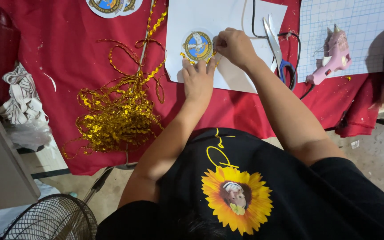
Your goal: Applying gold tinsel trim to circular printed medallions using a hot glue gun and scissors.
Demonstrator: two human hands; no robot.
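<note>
Your left hand [198, 82] lies flat, fingers spread, pinning the white sheet [227, 26] just below the round badge [198, 45]. Your right hand [234, 44] pinches gold sequin trim [185, 56] against the badge's right rim. Risk: trim slipping off the edge if the pinch loosens. Left of you, the tangled trim pile [112, 115] may snag. Beyond your right hand: scissors [274, 42], pink glue gun [332, 58] and little free surface [67, 44].
</note>
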